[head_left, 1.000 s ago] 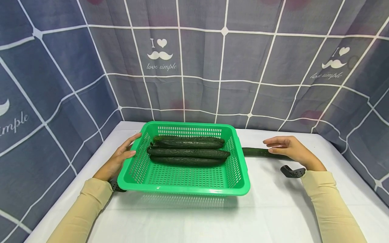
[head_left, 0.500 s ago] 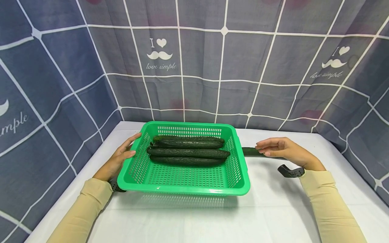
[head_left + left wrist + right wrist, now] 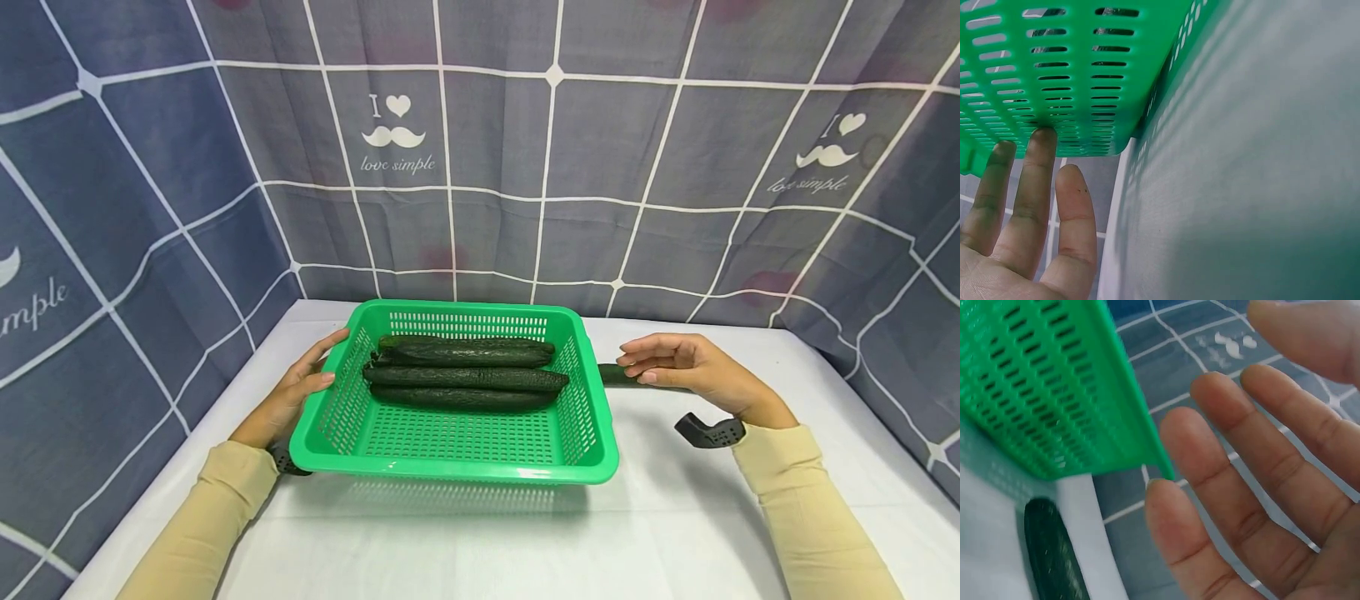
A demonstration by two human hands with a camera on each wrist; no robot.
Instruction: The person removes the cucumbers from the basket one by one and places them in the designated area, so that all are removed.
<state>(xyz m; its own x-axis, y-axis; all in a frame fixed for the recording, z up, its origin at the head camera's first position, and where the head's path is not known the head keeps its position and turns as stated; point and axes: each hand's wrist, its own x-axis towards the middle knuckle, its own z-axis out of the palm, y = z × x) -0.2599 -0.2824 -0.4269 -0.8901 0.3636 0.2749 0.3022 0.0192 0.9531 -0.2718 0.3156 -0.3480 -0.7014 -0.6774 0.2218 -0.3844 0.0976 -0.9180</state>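
Head view puts a green perforated plastic basket (image 3: 453,471), with long dark-green cucumbers (image 3: 467,377) lying in it, between the hands: the left hand (image 3: 288,396) touches its left wall, fingers extended, while the relaxed, empty right hand (image 3: 701,371) has moved closer above a lone cucumber (image 3: 611,375), so both now flank the basket. Beneath lies a white tabletop (image 3: 450,550); behind hangs a grey-blue checked curtain (image 3: 495,233).
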